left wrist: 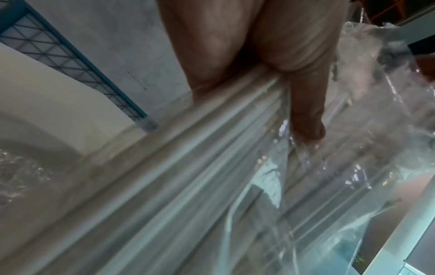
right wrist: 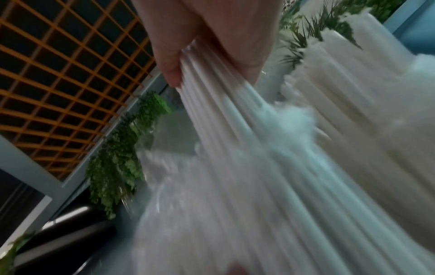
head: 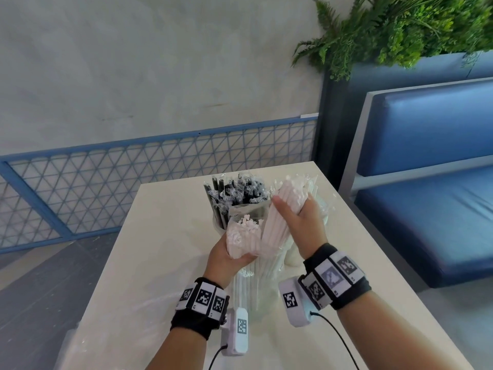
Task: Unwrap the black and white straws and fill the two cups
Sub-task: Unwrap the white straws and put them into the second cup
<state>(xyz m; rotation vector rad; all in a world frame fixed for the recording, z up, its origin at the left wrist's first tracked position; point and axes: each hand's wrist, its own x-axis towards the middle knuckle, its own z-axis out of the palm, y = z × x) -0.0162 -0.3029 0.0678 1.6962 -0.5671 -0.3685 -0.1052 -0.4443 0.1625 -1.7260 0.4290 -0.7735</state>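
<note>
A: Why are both hands up over the middle of the worktop (head: 165,236)?

B: To split the load, I think. The left hand (head: 226,259) curls round a bundle (head: 244,237) of white straws, ends up. The right hand (head: 301,228) wraps round another sheaf (head: 282,209), tilted toward the far edge. That looks like drawing white straws out of their clear wrap (head: 269,273) and readying them for a cup.

A: And the black straws (head: 234,193)?

B: Standing at the far edge, just behind the hands, in what is probably a cup; the cup itself is mostly hidden.

A: Do the wrist views add anything?

B: Yes. The left wrist view shows a finger (left wrist: 306,111) lying along the straws and pressing into crinkled film, which the head view hides. The right wrist view shows the thumb (right wrist: 169,61) clamped on the sheaf, though it's blurred.
</note>
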